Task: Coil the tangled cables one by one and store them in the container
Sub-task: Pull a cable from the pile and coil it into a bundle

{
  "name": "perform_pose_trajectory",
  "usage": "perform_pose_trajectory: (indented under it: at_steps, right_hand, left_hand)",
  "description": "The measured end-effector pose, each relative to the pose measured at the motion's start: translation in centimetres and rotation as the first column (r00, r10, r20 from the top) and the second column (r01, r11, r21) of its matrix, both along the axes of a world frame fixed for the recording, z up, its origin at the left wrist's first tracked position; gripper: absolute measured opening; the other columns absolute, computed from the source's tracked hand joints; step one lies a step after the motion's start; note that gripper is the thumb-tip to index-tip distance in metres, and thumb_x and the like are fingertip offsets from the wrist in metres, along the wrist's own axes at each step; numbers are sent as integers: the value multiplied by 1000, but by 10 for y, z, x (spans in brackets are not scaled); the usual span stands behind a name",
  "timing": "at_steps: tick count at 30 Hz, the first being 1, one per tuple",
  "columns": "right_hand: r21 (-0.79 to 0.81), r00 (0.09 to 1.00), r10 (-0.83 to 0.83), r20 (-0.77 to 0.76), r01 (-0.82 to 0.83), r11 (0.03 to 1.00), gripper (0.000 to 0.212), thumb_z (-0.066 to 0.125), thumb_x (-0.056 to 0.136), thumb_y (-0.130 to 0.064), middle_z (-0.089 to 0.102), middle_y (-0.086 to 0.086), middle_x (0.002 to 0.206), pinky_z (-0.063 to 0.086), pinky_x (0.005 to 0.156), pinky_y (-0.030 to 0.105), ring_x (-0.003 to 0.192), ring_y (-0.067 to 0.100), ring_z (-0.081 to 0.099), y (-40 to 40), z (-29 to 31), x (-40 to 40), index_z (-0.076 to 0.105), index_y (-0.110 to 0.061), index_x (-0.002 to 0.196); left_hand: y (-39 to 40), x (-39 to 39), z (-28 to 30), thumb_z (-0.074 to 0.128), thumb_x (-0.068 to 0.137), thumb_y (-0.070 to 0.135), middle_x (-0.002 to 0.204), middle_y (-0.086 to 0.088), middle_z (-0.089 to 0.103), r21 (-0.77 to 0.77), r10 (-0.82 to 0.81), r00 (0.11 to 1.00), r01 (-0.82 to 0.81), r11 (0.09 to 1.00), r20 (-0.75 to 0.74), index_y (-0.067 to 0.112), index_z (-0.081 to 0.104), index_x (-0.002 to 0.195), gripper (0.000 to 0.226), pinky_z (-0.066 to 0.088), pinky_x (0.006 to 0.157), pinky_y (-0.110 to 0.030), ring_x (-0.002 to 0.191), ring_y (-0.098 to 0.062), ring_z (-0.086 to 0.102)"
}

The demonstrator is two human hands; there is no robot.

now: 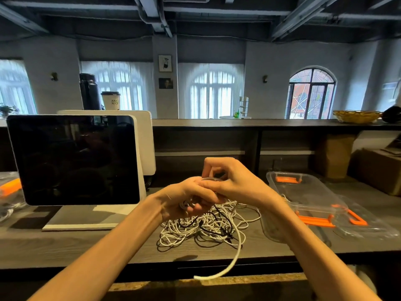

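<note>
A tangled pile of white and black cables (206,229) lies on the dark wooden counter in front of me. My left hand (186,198) hovers above the pile, its fingers curled round a small coil of white cable (185,204). My right hand (232,181) meets it from the right and pinches the cable over the left hand's knuckles. One thick white cable end (234,259) trails from the pile over the counter's front edge. A clear plastic container (303,192) with orange latches stands to the right, without a lid on it.
A dark tablet screen on a white stand (73,159) fills the left of the counter. The clear lid with orange clips (366,222) lies right of the container. Cardboard boxes (379,168) sit far right. A cup and flask stand behind the screen.
</note>
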State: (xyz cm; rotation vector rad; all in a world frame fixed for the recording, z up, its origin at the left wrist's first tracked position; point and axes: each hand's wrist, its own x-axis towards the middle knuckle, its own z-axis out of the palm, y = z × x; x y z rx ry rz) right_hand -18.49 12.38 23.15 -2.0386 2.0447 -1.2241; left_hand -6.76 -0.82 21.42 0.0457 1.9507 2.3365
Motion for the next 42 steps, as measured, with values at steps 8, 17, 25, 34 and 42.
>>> perform_pose_trajectory:
  at_steps: [8, 17, 25, 34, 42]
  right_hand:
    - [-77, 863, 47, 502, -10, 997, 17, 74, 84, -45, 75, 2, 87, 54, 65, 29, 73, 14, 69, 8, -2, 9, 72, -29, 80]
    - [-152, 858, 49, 512, 35, 988, 14, 78, 88, -21, 75, 8, 86, 61, 78, 44, 85, 24, 73, 12, -3, 5, 66, -15, 84]
    - [-137, 890, 40, 455, 25, 990, 18, 78, 88, -24, 71, -1, 76, 55, 68, 23, 74, 12, 68, 19, -5, -9, 65, -13, 83]
    - [22, 982, -185, 36, 184, 983, 29, 85, 73, -51, 64, -11, 64, 42, 53, 11, 59, 0, 56, 36, 21, -22, 75, -23, 76]
    - [-72, 980, -163, 116, 172, 982, 24, 60, 102, -37, 72, 3, 86, 55, 75, 41, 80, 18, 67, 2, -10, -26, 74, -18, 97]
  left_hand:
    - [16, -11, 2, 60, 86, -16, 76, -11, 60, -404, 264, 916, -374, 835, -303, 15, 58, 126, 50, 39, 35, -17, 40, -6, 50]
    - [21, -18, 0, 65, 81, -17, 98, -7, 67, -425, 366, 821, -548, 720, -438, 16, 52, 131, 61, 52, 55, -20, 65, -15, 67]
    - [11, -12, 5, 56, 84, 4, 54, -14, 44, -619, 251, 963, -259, 741, -102, -9, 56, 81, 13, 30, 38, -24, 34, -14, 37]
    - [14, -9, 9, 64, 97, 14, 53, 2, 44, -774, 213, 967, -26, 633, 142, 14, 57, 74, 24, 28, 41, -22, 41, -9, 37]
    - [-8, -23, 20, 66, 82, -1, 56, -6, 41, -404, 421, 898, -436, 804, -131, 12, 60, 63, 24, 30, 45, -25, 45, -14, 36]
